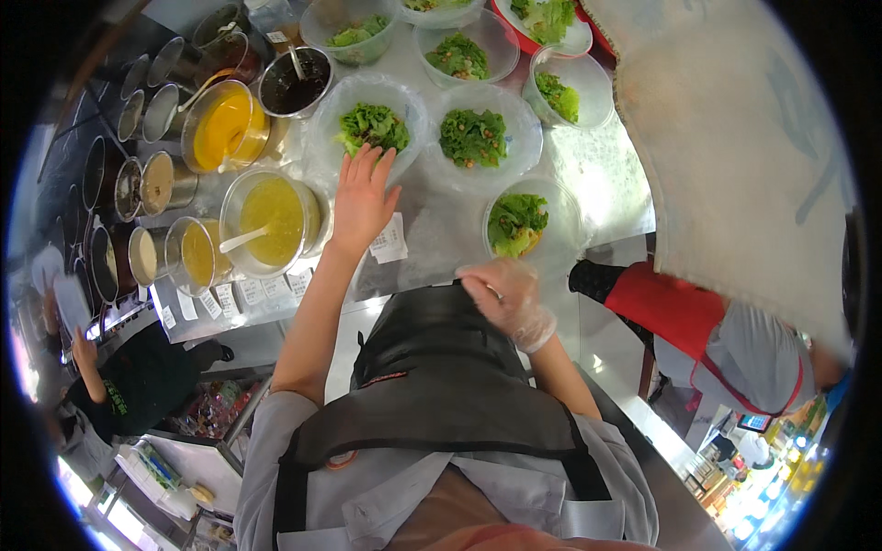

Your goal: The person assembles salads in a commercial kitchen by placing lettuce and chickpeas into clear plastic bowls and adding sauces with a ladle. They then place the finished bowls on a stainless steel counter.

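My left hand (362, 204) is bare, its fingers stretched out over the near rim of a plastic-lined bowl (323, 138). Leafy salad (371, 127) lies in that bowl, by my fingertips. In a clear glove, my right hand (505, 298) is curled closed in front of my apron; whether anything is in its fingers I cannot make out. Just beyond it, near the counter's front edge, stands a clear bowl (568, 220) with green salad (516, 224) in it. A second plastic-lined bowl (525, 151) of greens sits right of the first.
Left of my left hand stand tubs of sauce, among them a yellow-green one (271, 220), an orange one (225, 129) and a dark one (296, 84). More salad bowls (466, 57) fill the back. A pale cloth (735, 165) hangs at right. Other people (735, 354) stand on both sides.
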